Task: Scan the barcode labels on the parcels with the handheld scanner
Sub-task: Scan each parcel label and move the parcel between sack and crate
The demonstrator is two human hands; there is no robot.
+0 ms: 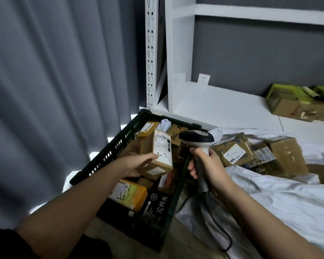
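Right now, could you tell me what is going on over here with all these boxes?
A person is scanning parcels. The left hand holds a small cardboard parcel up over the black crate, with its label facing the scanner. The right hand grips the handheld scanner, its head aimed at that label. More parcels lie in the crate, and others sit on white sheeting to the right.

— What's sitting over the crate?
— A brown parcel (158, 156) is standing upright, its white barcode label (162, 142) facing right.
— And the scanner?
— The grey scanner (196, 141) is pointing its dark head left at that label, cable trailing down.
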